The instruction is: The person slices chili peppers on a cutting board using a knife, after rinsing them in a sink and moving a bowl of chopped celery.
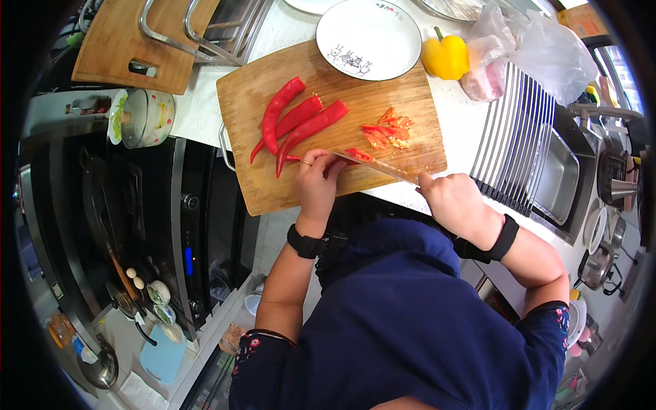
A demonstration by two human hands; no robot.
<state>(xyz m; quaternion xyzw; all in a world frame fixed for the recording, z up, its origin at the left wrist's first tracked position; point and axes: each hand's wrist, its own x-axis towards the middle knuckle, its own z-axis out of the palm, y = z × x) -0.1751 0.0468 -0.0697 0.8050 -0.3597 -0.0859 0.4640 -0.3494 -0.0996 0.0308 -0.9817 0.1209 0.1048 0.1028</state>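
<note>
My right hand grips the handle of a kitchen knife, its blade slanting across the front of a wooden cutting board. Curled fingers of my left hand press a red chili pepper onto the board beside the blade's tip. Most of that pepper is hidden under the fingers. Just beyond the blade lies a cut red piece. Several whole-length red chili peppers rest on the left of the board, with their stem ends cut off. To the right is a small pile of sliced chili with seeds.
A white plate overlaps the board's far edge. Beside it are a yellow bell pepper and plastic-bagged meat. A roll-up rack partly covers the sink at right. Leftward stand a lidded pot and the stove.
</note>
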